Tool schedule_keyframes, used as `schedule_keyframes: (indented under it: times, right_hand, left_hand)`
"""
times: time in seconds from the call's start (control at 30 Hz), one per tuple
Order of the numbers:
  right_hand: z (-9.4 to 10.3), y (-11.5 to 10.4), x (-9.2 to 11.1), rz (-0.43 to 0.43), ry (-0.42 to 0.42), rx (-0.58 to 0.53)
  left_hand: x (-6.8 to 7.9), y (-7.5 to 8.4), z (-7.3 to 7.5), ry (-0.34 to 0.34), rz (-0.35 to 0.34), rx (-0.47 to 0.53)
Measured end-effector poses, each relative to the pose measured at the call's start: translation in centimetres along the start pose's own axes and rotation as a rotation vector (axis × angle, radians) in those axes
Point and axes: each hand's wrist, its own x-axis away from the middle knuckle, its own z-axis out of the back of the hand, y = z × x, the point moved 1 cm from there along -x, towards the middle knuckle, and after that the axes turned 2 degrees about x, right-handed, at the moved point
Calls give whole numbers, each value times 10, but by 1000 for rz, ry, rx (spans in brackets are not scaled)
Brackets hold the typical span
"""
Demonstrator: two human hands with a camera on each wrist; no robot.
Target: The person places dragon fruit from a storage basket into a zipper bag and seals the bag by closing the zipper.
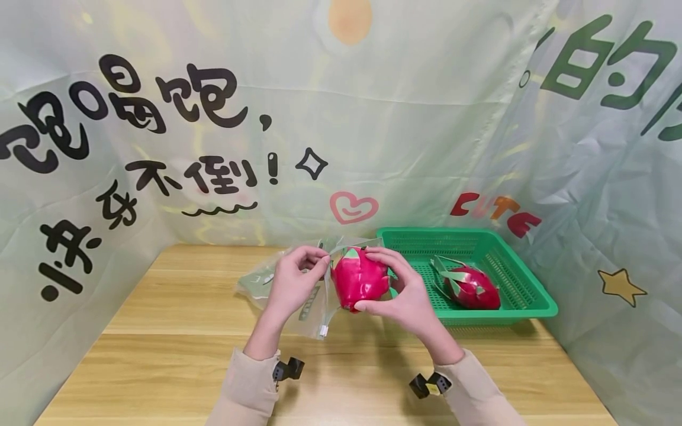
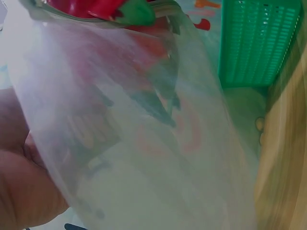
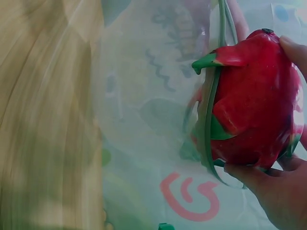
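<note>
My right hand (image 1: pixel 405 290) grips a red dragon fruit (image 1: pixel 361 278) with green-tipped scales, thumb below and fingers over the top. The fruit is at the mouth of a clear zip bag (image 1: pixel 311 310), its leafy end partly inside, as the right wrist view shows with the dragon fruit (image 3: pixel 259 100) against the bag's rim (image 3: pixel 209 120). My left hand (image 1: pixel 295 278) pinches the bag's edge by the opening. In the left wrist view the translucent bag (image 2: pixel 158 182) covers most of the picture, and only part of the left hand (image 2: pixel 29 187) shows.
A green plastic basket (image 1: pixel 538 299) stands at the right on the wooden table (image 1: pixel 176 355). Inside it lies another dragon fruit (image 1: pixel 474 288). Printed cloth (image 1: pixel 426 118) hangs behind the table and along both sides.
</note>
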Motion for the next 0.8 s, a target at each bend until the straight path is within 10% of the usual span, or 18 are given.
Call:
schedule_keyframes:
  times: [0.8]
  right_hand:
    - [-10, -2, 0, -88, 164, -75]
  left_hand:
    - [1, 6, -6, -18, 46, 57]
